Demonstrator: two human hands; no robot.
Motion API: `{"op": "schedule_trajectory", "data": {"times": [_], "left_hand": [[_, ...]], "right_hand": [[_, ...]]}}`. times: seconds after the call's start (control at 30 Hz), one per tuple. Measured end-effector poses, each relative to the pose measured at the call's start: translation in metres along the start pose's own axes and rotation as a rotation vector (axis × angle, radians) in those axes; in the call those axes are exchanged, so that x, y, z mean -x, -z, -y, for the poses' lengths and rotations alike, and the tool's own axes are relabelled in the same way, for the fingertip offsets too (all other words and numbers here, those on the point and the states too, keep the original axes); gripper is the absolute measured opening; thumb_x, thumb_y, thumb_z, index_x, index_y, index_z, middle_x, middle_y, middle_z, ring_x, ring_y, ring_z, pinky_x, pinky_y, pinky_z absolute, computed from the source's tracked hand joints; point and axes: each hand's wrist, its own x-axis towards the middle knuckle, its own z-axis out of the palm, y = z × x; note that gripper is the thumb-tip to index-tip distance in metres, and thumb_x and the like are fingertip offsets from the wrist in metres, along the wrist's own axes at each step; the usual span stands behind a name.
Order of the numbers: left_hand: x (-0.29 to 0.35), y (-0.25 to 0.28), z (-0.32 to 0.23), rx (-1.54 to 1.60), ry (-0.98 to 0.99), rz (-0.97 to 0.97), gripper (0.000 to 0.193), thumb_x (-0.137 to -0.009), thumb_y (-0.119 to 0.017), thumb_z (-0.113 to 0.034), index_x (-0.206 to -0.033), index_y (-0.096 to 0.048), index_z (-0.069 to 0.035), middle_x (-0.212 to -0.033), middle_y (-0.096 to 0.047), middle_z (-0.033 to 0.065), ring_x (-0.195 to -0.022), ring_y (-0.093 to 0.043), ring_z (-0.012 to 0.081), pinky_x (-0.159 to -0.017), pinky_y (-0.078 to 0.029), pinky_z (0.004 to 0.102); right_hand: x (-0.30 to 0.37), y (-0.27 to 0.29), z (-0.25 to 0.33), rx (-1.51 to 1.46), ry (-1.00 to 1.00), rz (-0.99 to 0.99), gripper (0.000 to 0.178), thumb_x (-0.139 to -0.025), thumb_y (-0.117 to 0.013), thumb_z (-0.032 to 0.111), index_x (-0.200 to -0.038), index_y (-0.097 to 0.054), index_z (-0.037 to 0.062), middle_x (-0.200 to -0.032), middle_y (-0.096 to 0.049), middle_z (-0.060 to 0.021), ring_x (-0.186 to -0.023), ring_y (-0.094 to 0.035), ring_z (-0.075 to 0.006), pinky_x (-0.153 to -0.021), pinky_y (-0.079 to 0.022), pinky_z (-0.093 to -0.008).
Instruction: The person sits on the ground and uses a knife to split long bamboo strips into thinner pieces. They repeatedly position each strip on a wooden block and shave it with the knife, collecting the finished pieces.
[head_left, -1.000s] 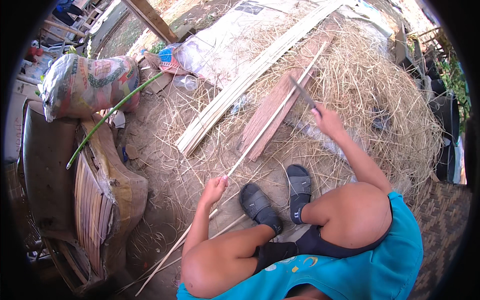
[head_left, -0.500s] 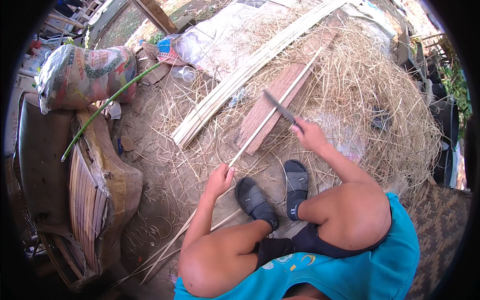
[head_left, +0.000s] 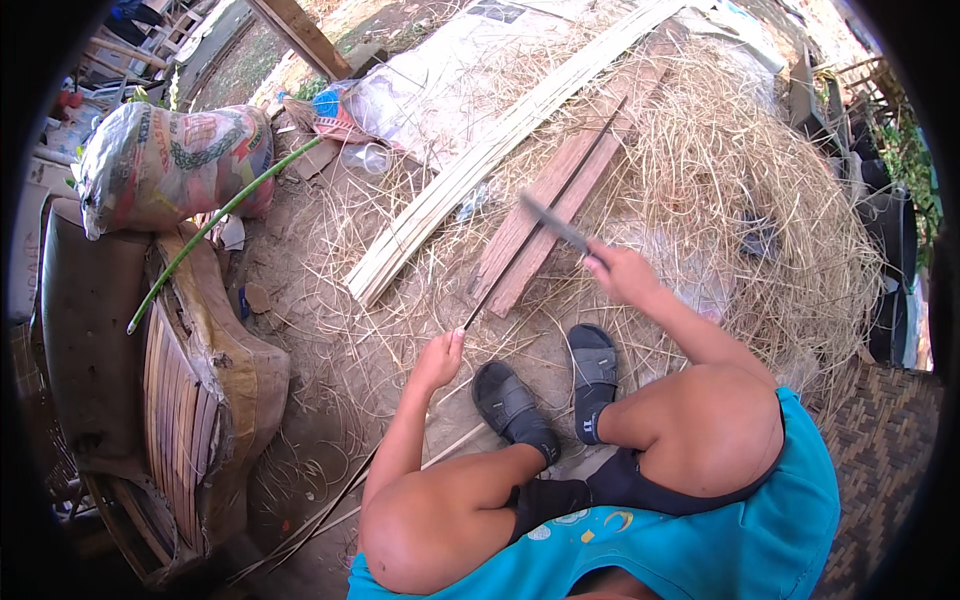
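Observation:
My left hand [head_left: 438, 360] is closed around the near end of a long thin bamboo strip [head_left: 510, 267], whose dark side faces up. The strip runs away from me along a reddish-brown wooden board [head_left: 516, 234], and its tail passes back beside my left leg. In my right hand [head_left: 624, 273] is a knife [head_left: 556, 223], gripped by the handle, its blade pointing up and left across the strip. I cannot tell whether the blade touches it. My sandalled feet [head_left: 512, 400] stand just short of the board.
Left of the board lies a bundle of pale split strips [head_left: 440, 206]. A large heap of thin shavings [head_left: 765, 170] spreads to the right. At left are a stuffed sack [head_left: 185, 165], a green stalk [head_left: 222, 213] and a worn slatted seat [head_left: 180, 420]. A woven mat [head_left: 880, 450] lies lower right.
The strip showed its pale side up half a second ago and now shows its dark side. My left hand stays closed on it; the knife has shifted slightly.

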Motion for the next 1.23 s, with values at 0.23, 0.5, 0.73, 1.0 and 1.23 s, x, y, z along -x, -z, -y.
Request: {"op": "schedule_trajectory", "data": {"times": [0.23,0.5,0.73,1.0,1.23], "left_hand": [[0.014,-0.007,0.016,0.035,0.011,-0.008,0.045,-0.106,-0.042,-0.032,-0.084,-0.058,0.005,-0.080,-0.060,0.0316,-0.079,-0.058,0.0521,-0.071,-0.044,0.0548],[0.050,-0.012,0.017,0.033,0.133,0.017,0.048,-0.106,-0.042,-0.035,-0.084,-0.058,0.004,-0.081,-0.060,0.0308,-0.082,-0.059,0.0512,-0.072,-0.045,0.0539],[0.114,0.002,0.042,-0.001,0.239,0.034,0.048,-0.104,-0.043,-0.036,-0.084,-0.061,0.003,-0.081,-0.060,0.0317,-0.085,-0.061,0.0501,-0.073,-0.046,0.0536],[0.093,-0.006,0.057,-0.044,0.236,-0.010,0.043,-0.102,-0.044,-0.036,-0.088,-0.063,0.001,-0.080,-0.064,0.0304,-0.084,-0.063,0.0505,-0.072,-0.048,0.0544],[0.013,-0.026,0.018,-0.293,0.056,0.015,0.034,-0.101,-0.052,-0.038,-0.109,-0.055,-0.006,-0.082,-0.068,0.0272,-0.080,-0.065,0.0512,-0.075,-0.053,0.0549]], "right_hand": [[0.015,-0.024,0.008,-0.016,0.070,0.054,0.049,-0.099,-0.055,0.045,-0.137,-0.055,0.0132,-0.086,-0.068,-0.0212,-0.079,-0.068,-0.0408,-0.074,-0.056,-0.0508],[-0.014,0.000,-0.007,0.098,0.034,0.006,0.047,-0.099,-0.052,0.049,-0.135,-0.059,0.0184,-0.086,-0.069,-0.0205,-0.079,-0.069,-0.0390,-0.076,-0.057,-0.0500],[-0.037,0.014,-0.041,0.110,-0.030,0.028,0.041,-0.101,-0.049,0.046,-0.127,-0.062,0.0166,-0.086,-0.070,-0.0186,-0.081,-0.070,-0.0365,-0.077,-0.056,-0.0489],[-0.042,0.039,-0.046,-0.057,-0.371,0.004,0.040,-0.103,-0.048,0.039,-0.126,-0.060,0.0090,-0.082,-0.069,-0.0215,-0.076,-0.069,-0.0399,-0.072,-0.055,-0.0513],[0.036,-0.035,0.062,-0.019,0.005,0.402,0.061,-0.095,-0.059,0.050,-0.148,-0.047,0.0211,-0.125,-0.064,-0.0231,-0.096,-0.069,-0.0443,-0.084,-0.053,-0.0603]]}}
